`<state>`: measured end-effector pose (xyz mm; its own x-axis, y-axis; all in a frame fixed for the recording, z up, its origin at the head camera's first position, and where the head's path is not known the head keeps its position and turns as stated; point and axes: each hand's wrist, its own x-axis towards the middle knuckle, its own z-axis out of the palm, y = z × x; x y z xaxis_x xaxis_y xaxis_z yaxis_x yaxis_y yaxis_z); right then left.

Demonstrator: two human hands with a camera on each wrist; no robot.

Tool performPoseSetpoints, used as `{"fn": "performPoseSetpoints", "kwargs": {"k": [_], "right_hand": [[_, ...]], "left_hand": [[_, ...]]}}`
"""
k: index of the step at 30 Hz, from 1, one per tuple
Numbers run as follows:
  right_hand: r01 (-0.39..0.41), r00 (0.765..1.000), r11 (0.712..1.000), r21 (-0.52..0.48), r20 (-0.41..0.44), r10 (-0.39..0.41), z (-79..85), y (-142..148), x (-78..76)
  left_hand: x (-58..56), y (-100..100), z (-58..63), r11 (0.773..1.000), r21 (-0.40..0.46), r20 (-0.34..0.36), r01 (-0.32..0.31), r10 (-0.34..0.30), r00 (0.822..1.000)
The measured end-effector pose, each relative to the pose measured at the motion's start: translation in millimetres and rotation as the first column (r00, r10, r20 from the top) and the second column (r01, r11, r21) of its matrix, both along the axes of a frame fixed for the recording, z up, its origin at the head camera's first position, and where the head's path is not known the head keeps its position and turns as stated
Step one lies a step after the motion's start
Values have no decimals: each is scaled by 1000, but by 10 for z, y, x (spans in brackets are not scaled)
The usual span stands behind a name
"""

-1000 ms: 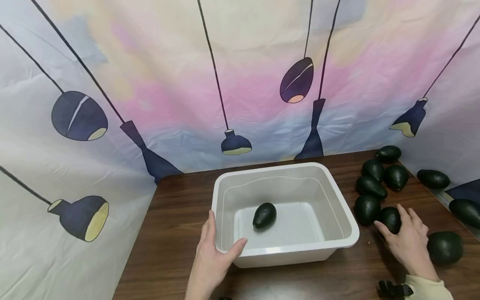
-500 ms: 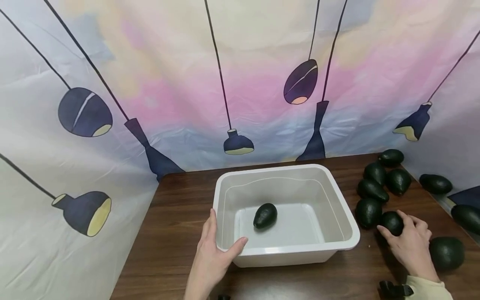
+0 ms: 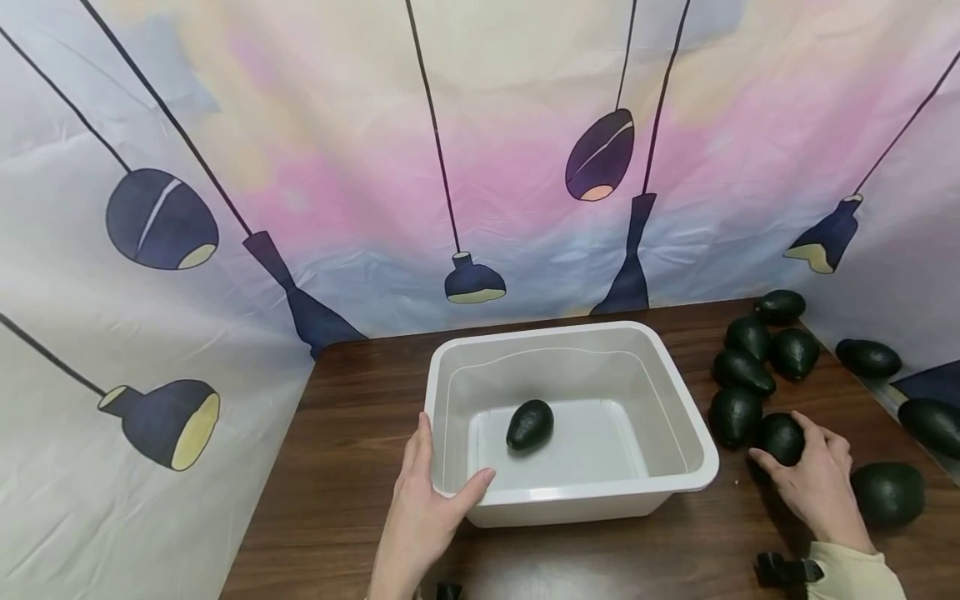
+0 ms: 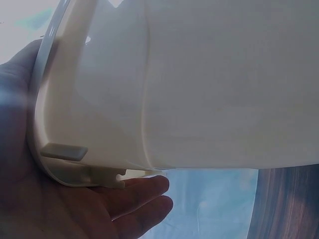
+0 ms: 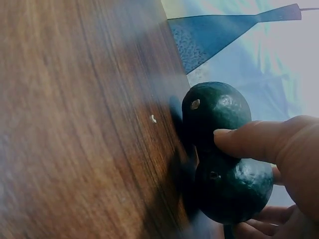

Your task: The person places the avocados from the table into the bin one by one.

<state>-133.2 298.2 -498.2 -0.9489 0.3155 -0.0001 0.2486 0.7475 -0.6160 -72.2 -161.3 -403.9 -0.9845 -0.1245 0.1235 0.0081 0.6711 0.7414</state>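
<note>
In the head view, a dark green avocado (image 3: 780,438) sits between the thumb and fingers of my right hand (image 3: 813,479). The right wrist view has this avocado (image 5: 234,191) in the grasp, and my thumb (image 5: 249,139) crosses in front of where a neighbouring avocado (image 5: 217,107) meets it. My left hand (image 3: 423,508) rests at the near left corner of a white plastic tub (image 3: 585,495), thumb over the front rim, straight fingers along the left side. One avocado (image 3: 530,425) lies on the tub's floor. The left wrist view shows two fingers (image 4: 142,196) beside the tub's outer wall (image 4: 224,89).
Several more avocados (image 3: 738,371) cluster to the right of the tub on the brown wooden table (image 3: 360,433). A rounder avocado (image 3: 887,496) lies right of my right wrist. Two others (image 3: 867,358) lie by the right edge. A lamp-printed cloth (image 3: 360,167) hangs behind.
My right hand stays at the same avocado, its fingers and thumb about it throughout. The left hand and the tub hold their places; only the head camera's view shifts slightly.
</note>
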Motion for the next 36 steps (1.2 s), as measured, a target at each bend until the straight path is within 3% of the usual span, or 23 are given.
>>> {"fn": "performPoseSetpoints", "kwargs": {"k": [17,23,36], "right_hand": [[10,1000,1000,-23,-12,-11,10,51,94],[33,999,999,-40,-31,-35,143,19,123],[38,985,998,-47,-167,-46,496,-100,278]], "left_hand": [[1,4,10,1000,0,-4,-2,2,1000],[5,0,0,1000,5,-7,-3,3,1000],[17,4,3,1000,9,-8,-2,2,1000]]}}
